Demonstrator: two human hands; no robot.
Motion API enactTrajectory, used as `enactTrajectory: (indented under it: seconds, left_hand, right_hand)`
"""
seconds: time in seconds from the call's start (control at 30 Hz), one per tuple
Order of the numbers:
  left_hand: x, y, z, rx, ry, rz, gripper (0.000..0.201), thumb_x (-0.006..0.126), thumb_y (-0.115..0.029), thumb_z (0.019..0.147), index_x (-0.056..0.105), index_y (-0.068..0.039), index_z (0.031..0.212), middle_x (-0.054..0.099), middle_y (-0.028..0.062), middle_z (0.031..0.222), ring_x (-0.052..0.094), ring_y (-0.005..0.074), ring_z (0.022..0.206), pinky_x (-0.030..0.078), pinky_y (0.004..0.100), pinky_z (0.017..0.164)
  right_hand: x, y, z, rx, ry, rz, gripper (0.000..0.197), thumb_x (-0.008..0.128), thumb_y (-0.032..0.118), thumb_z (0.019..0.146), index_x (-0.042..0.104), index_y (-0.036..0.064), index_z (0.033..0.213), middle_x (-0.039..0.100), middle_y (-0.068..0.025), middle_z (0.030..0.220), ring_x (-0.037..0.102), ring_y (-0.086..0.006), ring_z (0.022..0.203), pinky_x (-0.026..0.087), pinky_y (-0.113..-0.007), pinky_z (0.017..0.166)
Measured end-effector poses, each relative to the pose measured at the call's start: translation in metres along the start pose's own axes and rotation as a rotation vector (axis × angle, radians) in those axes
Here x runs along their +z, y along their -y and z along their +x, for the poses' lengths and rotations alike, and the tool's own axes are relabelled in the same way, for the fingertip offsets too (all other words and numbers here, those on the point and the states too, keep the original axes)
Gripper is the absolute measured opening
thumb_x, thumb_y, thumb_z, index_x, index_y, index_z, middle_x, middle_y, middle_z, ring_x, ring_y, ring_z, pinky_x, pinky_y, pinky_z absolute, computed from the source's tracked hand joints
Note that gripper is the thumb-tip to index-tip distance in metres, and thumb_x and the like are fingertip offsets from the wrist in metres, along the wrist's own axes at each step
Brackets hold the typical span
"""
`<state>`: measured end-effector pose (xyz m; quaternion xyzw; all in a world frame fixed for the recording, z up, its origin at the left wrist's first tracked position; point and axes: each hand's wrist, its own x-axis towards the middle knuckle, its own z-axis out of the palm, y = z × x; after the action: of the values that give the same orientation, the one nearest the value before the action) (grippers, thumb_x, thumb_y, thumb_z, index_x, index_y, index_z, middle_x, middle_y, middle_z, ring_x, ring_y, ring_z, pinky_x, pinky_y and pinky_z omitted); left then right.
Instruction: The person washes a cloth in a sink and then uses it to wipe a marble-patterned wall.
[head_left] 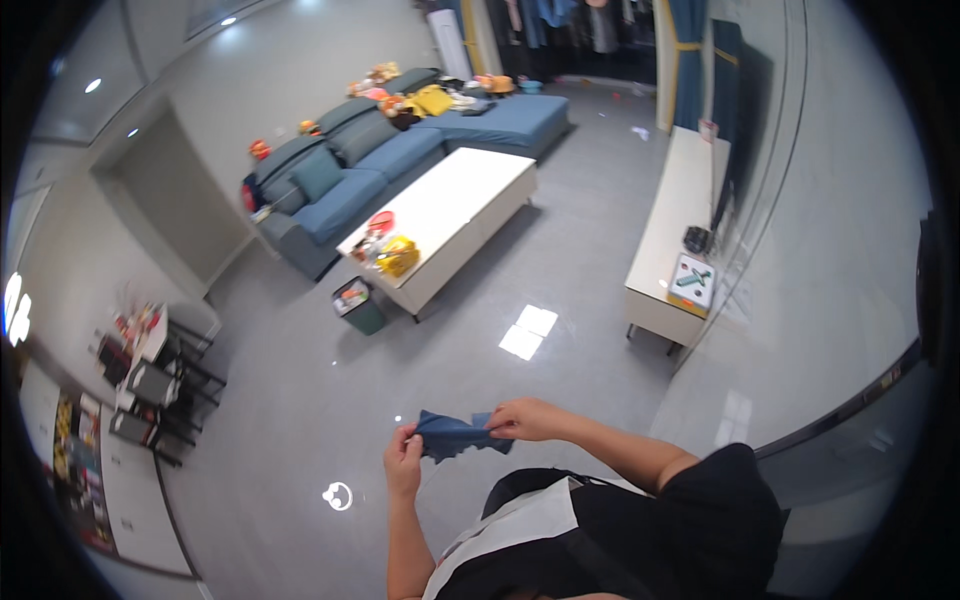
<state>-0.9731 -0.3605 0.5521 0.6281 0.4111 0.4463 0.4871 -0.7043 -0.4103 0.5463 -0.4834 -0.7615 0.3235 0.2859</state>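
The left hand (403, 462) and right hand (528, 418) hold a small blue cloth (452, 437) in front of the body, above glossy grey floor (270, 420); the fingers of each pinch one end. The cloth is creased, stretched sideways, with a jagged lower edge. Beyond stand a dark green waste bin (364, 318), filled, and a long white coffee table (455, 195) with a yellow bag (398, 257) on its near end. A white low cabinet (660, 235) runs along the right. Farther off sits a blue sectional sofa (405, 155) with plush toys.
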Motion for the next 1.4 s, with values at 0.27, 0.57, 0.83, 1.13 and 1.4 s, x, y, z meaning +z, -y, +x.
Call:
enactTrajectory:
  seconds: [0.27,0.57,0.83,1.13,1.4]
  left_hand:
    - [0.041,0.007,0.191,0.083,0.095,0.281,0.011,0.051,-0.005,0.089,0.058,0.000,0.096,0.061,0.0045,0.091,0.052,0.0100,0.079,0.044,0.0251,0.072]
    - [0.124,0.030,0.430,0.006,0.644,-0.018,0.011,0.053,-0.009,0.089,0.059,-0.001,0.091,0.056,-0.0027,0.073,0.048,0.0050,0.070,0.041,0.0218,0.063]
    - [0.243,0.021,0.594,0.309,0.978,0.034,0.015,0.052,-0.012,0.081,0.061,-0.001,0.087,0.058,0.0086,0.073,0.055,0.0182,0.067,0.045,0.0305,0.062]
    - [0.382,0.012,0.771,0.484,1.144,0.263,0.021,0.051,-0.019,0.077,0.060,-0.003,0.086,0.061,0.0177,0.076,0.059,0.0348,0.072,0.047,0.0388,0.067]
    - [0.478,0.022,0.952,0.413,0.867,0.503,0.021,0.054,-0.018,0.078,0.063,-0.004,0.091,0.064,0.0158,0.080,0.061,0.0327,0.071,0.048,0.0394,0.065]
  right_hand:
    - [-0.078,-0.062,0.098,0.239,0.207,0.252,0.026,0.056,0.024,0.093,0.065,0.0054,0.109,0.067,-0.0097,0.081,0.064,-0.0186,0.072,0.050,-0.032,0.067]
    - [-0.183,-0.214,0.223,0.579,-0.121,0.490,0.038,0.048,0.021,0.096,0.051,0.0157,0.133,0.068,-0.0062,0.094,0.062,-0.0144,0.074,0.052,-0.030,0.068]
    - [-0.254,-0.295,0.301,0.601,-0.319,0.130,0.043,0.055,0.018,0.084,0.052,0.0151,0.127,0.067,-0.0152,0.091,0.065,-0.0272,0.083,0.050,-0.038,0.076]
    - [-0.389,-0.455,0.345,0.653,-0.464,0.042,0.028,0.057,0.012,0.078,0.064,0.0136,0.105,0.068,-0.0136,0.086,0.066,-0.0326,0.079,0.052,-0.041,0.072]
    - [-0.605,-0.571,0.352,0.739,-0.759,-0.042,0.031,0.050,0.011,0.086,0.066,0.0139,0.111,0.070,-0.0038,0.076,0.065,-0.0145,0.059,0.052,-0.028,0.060]
